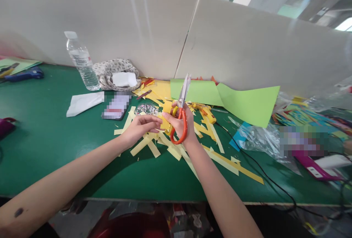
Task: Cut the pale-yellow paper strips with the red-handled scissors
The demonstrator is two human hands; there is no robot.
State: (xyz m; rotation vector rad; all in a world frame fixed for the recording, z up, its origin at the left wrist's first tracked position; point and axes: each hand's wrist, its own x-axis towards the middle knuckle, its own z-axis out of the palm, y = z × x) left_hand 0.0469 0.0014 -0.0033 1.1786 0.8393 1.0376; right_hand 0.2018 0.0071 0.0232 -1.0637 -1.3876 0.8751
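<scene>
My right hand [182, 122] is closed around scissors [183, 93] with red-orange handles, their blades pointing up and away from me. Its thumb also presses on a yellow paper piece [166, 111], which looks folded or curled at its lower end. My left hand [144, 126] comes in from the left, its fingertips pinched at the lower left edge of that piece. Beneath both hands, pale yellow paper strips [154, 149] lie scattered over the green table [110, 174]. Just behind my left fingers sits a clear round dish of small beady bits [147, 109], partly hidden.
A yellow glue gun [208, 115] lies right of my hands, its black cord [255, 164] running to the front edge. Green paper sheets [247, 102] lean by the partition. Left are a phone [117, 106], a tissue [85, 103], a water bottle [82, 62] and a spotted pouch [118, 67].
</scene>
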